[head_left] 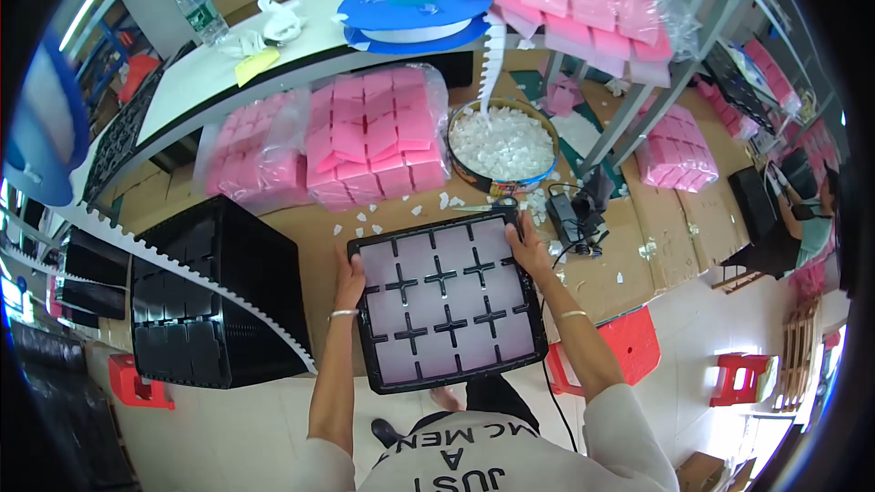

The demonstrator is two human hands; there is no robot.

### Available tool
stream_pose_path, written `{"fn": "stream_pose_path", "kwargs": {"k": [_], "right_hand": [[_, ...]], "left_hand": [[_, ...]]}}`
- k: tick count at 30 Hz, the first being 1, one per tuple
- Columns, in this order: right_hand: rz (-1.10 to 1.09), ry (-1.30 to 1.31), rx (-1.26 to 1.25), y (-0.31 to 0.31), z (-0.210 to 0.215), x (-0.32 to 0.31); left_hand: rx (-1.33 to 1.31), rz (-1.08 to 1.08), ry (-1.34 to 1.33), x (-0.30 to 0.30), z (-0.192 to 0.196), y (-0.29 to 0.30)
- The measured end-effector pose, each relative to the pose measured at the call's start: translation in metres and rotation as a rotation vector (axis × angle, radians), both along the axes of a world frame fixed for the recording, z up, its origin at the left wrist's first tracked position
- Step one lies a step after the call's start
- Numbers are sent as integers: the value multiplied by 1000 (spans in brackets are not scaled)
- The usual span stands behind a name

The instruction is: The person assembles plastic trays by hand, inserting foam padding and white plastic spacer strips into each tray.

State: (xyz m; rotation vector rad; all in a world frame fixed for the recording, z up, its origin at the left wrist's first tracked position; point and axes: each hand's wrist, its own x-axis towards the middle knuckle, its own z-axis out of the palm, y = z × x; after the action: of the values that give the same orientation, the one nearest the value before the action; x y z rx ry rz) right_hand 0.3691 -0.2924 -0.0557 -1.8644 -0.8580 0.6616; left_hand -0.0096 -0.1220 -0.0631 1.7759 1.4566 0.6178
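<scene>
Both my hands hold a shallow black plastic tray [462, 374] over the front edge of the cardboard-covered bench. Cross-shaped black ridges divide it into several square pockets, with a pale, whitish-lilac surface [422, 247] showing in them. My left hand [349, 278] grips the tray's left side near the far corner. On the opposite side, my right hand [529, 249] grips the edge near the far right corner. The fingers under the tray are partly hidden. Just beyond the right hand lies what looks like a pair of scissors [504, 204], partly covered by the tray.
A tall stack of black trays [260, 292] stands left, crossed by a notched white strip [196, 280]. Bagged pink foam blocks [378, 132] and a round tin [504, 187] of white scraps sit behind. A black power adapter [567, 219] lies right, above a red stool [629, 346].
</scene>
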Motion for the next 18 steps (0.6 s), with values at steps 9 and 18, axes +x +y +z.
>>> {"fn": "stream_pose_path", "kwargs": {"k": [9,18], "right_hand": [[312,-306,-297,-116,29,-57],[228,-95,-367,-168,45,-85]], "left_hand": [[-120,-64,161,-51,12,-134],[-527,-85,-202,-82,23,-177]]}}
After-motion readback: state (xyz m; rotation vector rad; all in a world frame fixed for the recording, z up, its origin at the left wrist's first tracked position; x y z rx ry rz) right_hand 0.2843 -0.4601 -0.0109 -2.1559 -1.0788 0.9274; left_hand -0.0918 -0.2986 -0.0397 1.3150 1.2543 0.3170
